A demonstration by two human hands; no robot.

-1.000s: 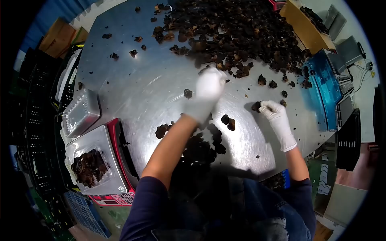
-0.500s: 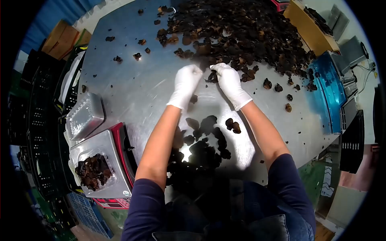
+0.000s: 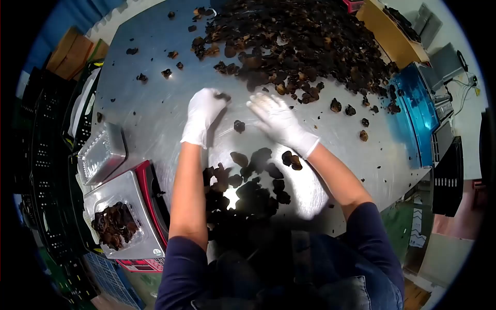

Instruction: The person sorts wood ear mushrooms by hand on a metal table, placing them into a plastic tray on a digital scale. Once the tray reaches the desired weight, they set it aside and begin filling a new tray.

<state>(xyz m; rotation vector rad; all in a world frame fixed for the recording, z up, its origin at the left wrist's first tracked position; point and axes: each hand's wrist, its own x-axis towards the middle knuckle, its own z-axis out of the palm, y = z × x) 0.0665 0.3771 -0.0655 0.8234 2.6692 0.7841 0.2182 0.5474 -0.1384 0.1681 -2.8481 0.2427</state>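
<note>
My left hand (image 3: 203, 114), in a white glove, is closed with a small dark wood ear mushroom (image 3: 223, 96) at its fingertips, a little above the metal table. My right hand (image 3: 277, 118), gloved too, has its fingers stretched out, palm down, and shows nothing in its grasp. Between the hands one loose wood ear piece (image 3: 239, 126) lies on the metal. Just beyond my fingers spreads a large heap of wood ears (image 3: 294, 41). Closer to my body, more pieces (image 3: 248, 199) lie partly in my shadow.
At the left, a red scale (image 3: 147, 181) bears a clear tray of wood ears (image 3: 114, 225). Behind it stand empty clear plastic trays (image 3: 102, 154). Black crates (image 3: 46, 155) line the left edge. A blue bin (image 3: 418, 113) and a cardboard box (image 3: 387, 33) are at the right.
My left hand has moved left, away from the heap, with a mushroom piece in it. My right hand has gone from a pinch to stretched fingers, slightly nearer me.
</note>
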